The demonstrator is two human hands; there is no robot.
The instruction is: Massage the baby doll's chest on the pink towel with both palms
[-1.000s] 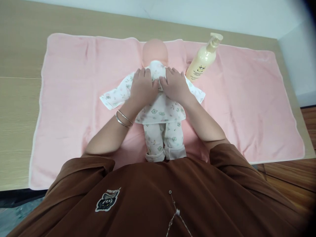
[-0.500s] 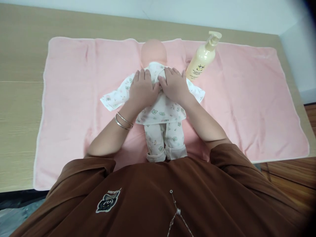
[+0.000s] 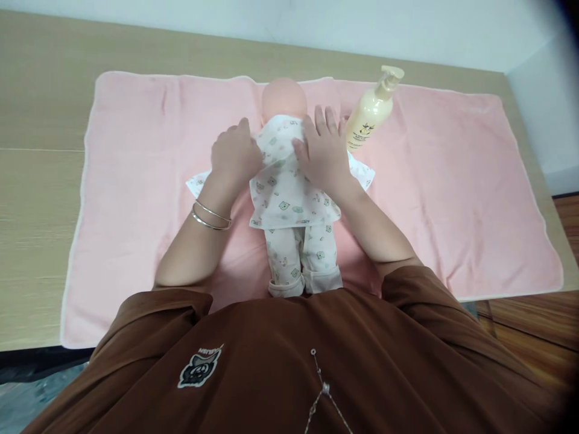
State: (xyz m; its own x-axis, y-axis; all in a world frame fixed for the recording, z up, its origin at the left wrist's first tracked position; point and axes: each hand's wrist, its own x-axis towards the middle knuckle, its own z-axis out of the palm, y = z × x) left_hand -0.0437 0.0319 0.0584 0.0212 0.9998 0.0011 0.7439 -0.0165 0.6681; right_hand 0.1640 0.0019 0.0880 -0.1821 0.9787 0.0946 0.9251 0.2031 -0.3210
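A baby doll point(image 3: 284, 99) lies on its front or back, I cannot tell which, with its head away from me. It wears a white patterned shirt point(image 3: 289, 196) and matching trousers point(image 3: 320, 250) with turned-up cuffs. My left hand point(image 3: 236, 150) is at the shirt's left shoulder, fingers curled round the cloth, fingertips mostly hidden. Flat on the shirt's right upper part rests my right hand point(image 3: 324, 150), its fingers spread. The sleeve ends stick out beside both hands.
A cream pump bottle point(image 3: 368, 114) with a cow picture stands just right of my right hand. Beneath everything lies a pink blanket point(image 3: 452, 193) with a white edge, on a wooden table point(image 3: 36, 211). A white wall point(image 3: 316, 24) rises behind.
My left hand has moved left from the shirt's chest to its shoulder, and its fingers have curled. My right hand stays nearly in place, fingers a little more raised and spread.
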